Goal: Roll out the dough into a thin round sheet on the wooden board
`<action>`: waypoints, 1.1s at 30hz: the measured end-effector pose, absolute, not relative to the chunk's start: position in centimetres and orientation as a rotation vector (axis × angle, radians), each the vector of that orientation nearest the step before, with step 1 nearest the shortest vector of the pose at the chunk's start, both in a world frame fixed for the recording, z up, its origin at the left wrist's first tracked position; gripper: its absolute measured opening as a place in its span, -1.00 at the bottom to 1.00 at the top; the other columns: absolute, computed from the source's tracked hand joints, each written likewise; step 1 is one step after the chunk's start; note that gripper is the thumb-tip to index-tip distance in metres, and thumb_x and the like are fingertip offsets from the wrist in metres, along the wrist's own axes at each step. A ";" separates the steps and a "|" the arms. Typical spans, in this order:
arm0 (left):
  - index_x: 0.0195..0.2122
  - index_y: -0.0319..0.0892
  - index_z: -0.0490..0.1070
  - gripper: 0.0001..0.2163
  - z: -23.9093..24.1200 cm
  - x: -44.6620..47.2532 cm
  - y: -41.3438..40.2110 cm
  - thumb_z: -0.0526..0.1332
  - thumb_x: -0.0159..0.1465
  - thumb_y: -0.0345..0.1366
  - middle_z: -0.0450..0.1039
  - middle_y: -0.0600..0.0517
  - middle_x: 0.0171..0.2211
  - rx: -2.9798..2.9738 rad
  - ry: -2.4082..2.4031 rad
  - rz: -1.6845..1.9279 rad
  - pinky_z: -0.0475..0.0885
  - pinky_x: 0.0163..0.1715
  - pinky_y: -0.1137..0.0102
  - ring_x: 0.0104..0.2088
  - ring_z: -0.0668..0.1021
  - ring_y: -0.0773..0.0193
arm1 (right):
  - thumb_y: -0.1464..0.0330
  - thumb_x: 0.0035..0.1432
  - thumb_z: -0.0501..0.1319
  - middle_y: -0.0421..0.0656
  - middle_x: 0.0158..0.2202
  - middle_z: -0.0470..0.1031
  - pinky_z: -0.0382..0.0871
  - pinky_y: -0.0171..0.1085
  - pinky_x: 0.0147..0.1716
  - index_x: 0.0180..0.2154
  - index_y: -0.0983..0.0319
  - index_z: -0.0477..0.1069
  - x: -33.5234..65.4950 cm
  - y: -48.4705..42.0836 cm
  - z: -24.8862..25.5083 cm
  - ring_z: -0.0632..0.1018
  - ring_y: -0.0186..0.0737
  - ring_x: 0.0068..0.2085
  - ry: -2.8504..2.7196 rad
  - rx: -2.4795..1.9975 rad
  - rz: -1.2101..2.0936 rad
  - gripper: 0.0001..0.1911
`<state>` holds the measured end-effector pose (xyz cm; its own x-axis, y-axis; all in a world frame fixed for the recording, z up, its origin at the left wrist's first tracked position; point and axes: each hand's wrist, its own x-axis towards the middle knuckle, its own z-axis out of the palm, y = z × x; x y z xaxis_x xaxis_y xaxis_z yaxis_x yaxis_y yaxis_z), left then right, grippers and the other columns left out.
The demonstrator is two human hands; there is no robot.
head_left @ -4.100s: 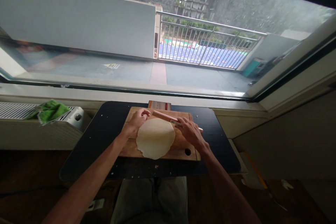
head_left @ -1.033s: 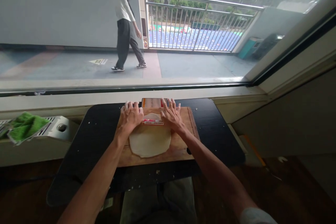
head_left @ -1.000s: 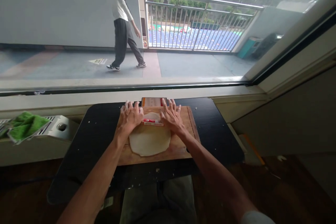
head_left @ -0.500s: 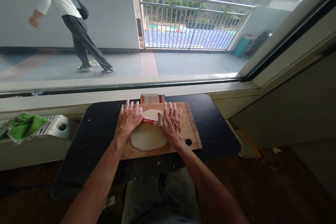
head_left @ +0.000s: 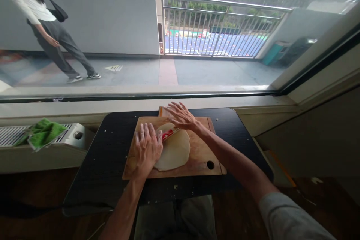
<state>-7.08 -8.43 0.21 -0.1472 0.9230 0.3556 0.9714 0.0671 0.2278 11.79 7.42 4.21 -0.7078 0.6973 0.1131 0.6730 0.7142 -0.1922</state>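
Observation:
A flat, pale sheet of dough (head_left: 174, 153) lies on the wooden cutting board (head_left: 201, 148). Across its upper part rests a slim rolling pin (head_left: 169, 134) with a red and white label, slanting so that its right end is farther from me. My left hand (head_left: 148, 143) lies palm down over the near left end of the pin, fingers stretched out and dusted white. Over the far right end is my right hand (head_left: 181, 116), flat and with its fingers spread toward the left. Both palms hide the pin's ends.
The board is on a small black table (head_left: 104, 150) with white crumbs on it. A flat box (head_left: 161, 111) sits behind the board, partly covered by my right hand. A green cloth (head_left: 46, 133) drapes a white radiator (head_left: 77, 137) at left. Beyond the window a person (head_left: 53, 33) walks.
My right hand has moved away from me and turned leftward, while my left has come nearer. The rolling pin now slants more. The view has shifted, and the person outside appears farther left.

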 end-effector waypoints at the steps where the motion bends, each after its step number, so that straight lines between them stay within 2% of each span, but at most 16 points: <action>1: 0.57 -0.46 0.24 -0.34 0.2 -6.6 -8.9 -0.10 0.65 -0.05 0.34 -0.52 0.51 -1.949 -2.215 -0.629 0.35 0.49 -0.27 0.60 0.30 -0.35 | 0.08 0.65 0.17 -0.13 0.66 0.22 -0.13 0.10 0.68 0.63 0.04 0.19 11.6 8.0 4.4 0.17 -0.06 0.66 -2.767 -1.038 0.218 -0.33; 3: 0.57 -0.53 0.21 -0.32 0.2 -5.5 -9.8 -0.12 0.66 -0.05 0.30 -0.56 0.52 -1.924 -2.233 -0.615 0.35 0.50 -0.28 0.61 0.27 -0.38 | 0.09 0.64 0.20 -0.17 0.64 0.26 -0.06 0.05 0.67 0.62 0.02 0.20 11.1 8.8 4.7 0.22 -0.10 0.65 -2.814 -0.924 0.236 -0.33; 6: 0.57 -0.56 0.20 -0.31 0.3 -4.3 -10.8 -0.14 0.67 -0.06 0.22 -0.59 0.55 -1.903 -2.261 -0.597 0.35 0.48 -0.32 0.62 0.24 -0.42 | 0.09 0.65 0.18 -0.17 0.64 0.25 -0.09 0.04 0.67 0.63 0.05 0.18 10.7 9.2 5.0 0.20 -0.14 0.65 -2.875 -0.836 0.221 -0.33; 9: 0.57 -0.49 0.23 -0.34 0.3 -4.0 -11.0 -0.12 0.67 -0.07 0.22 -0.55 0.56 -1.904 -2.271 -0.598 0.34 0.49 -0.35 0.62 0.24 -0.40 | 0.11 0.65 0.20 -0.19 0.66 0.20 -0.09 0.06 0.67 0.62 0.03 0.20 11.0 8.7 4.9 0.16 -0.12 0.67 -2.864 -0.870 0.214 -0.34; 14: 0.57 -0.25 0.32 -0.40 0.2 -5.6 -9.1 -0.05 0.65 -0.05 0.33 -0.40 0.54 -1.893 -2.245 -0.681 0.28 0.52 -0.35 0.63 0.24 -0.31 | 0.15 0.64 0.20 -0.26 0.66 0.17 -0.05 0.11 0.67 0.61 -0.07 0.20 12.6 5.9 4.1 0.14 -0.11 0.68 -2.748 -1.103 0.205 -0.37; 19: 0.51 -0.43 0.37 -0.37 0.1 -7.7 -4.8 -0.04 0.61 -0.10 0.31 -0.51 0.53 -1.904 -2.260 -0.688 0.22 0.54 -0.36 0.63 0.24 -0.37 | 0.15 0.68 0.05 -0.08 0.67 0.13 -0.02 0.18 0.67 0.66 0.12 0.11 13.7 0.8 3.2 0.15 0.03 0.68 -2.525 -1.430 0.179 -0.33; 25: 0.51 -0.38 0.39 -0.38 1.0 -8.9 0.3 0.05 0.49 -0.20 0.34 -0.40 0.53 -2.181 -2.204 -0.590 0.19 0.56 -0.30 0.64 0.22 -0.25 | 0.16 0.68 -0.09 0.27 0.62 0.15 0.06 0.19 0.64 0.62 0.53 0.12 12.4 -6.5 2.1 0.15 0.18 0.67 -2.348 -1.625 0.179 -0.25; 29: 0.46 -0.38 0.46 -0.40 1.6 -9.8 0.0 0.03 0.48 -0.23 0.35 -0.37 0.53 -2.310 -2.089 -0.480 0.14 0.61 -0.20 0.63 0.28 -0.17 | 0.18 0.67 -0.08 0.34 0.63 0.11 0.10 0.21 0.62 0.60 0.61 0.11 11.1 -8.9 2.2 0.12 0.26 0.68 -2.311 -1.676 0.186 -0.23; 33: 0.46 -0.54 0.41 -0.35 1.7 -11.1 -4.4 -0.08 0.55 -0.16 0.35 -0.46 0.51 -2.251 -2.088 -0.442 0.16 0.61 -0.13 0.62 0.30 -0.19 | 0.18 0.66 -0.06 0.31 0.64 0.10 0.06 0.27 0.63 0.62 0.59 0.06 10.8 -9.6 2.7 0.10 0.28 0.68 -2.339 -1.620 0.193 -0.22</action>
